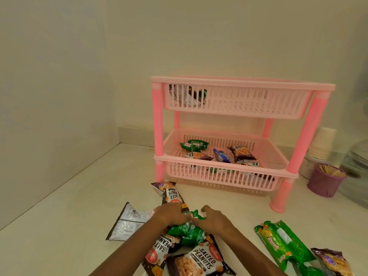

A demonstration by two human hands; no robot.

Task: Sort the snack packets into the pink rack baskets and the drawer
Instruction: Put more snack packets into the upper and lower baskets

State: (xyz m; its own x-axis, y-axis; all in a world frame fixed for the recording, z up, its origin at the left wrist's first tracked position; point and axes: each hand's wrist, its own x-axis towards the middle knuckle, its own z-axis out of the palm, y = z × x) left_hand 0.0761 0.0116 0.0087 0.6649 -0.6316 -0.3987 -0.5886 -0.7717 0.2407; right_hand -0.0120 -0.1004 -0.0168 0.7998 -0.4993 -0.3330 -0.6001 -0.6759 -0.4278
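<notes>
A pink two-tier rack (302, 136) stands on the pale counter by the wall. Its upper basket (249, 108) holds a dark and green packet at the left end. Its lower basket (258, 140) holds several small packets, green, blue and peanut ones. In front lies a pile of snack packets: a salted peanuts packet (171, 193), a silver-backed packet (127, 223), more salted peanuts packets (199, 259) and a green packet (187, 232). My left hand (169, 215) and my right hand (216, 218) both pinch the green packet's top edge. No drawer is in view.
A long green biscuit pack (282, 244) and another peanut packet (334, 261) lie at the right front. A purple cup of toothpicks (324, 182), a stack of paper cups (322, 144) and stacked plates (358, 168) stand right of the rack. Walls meet at the back left.
</notes>
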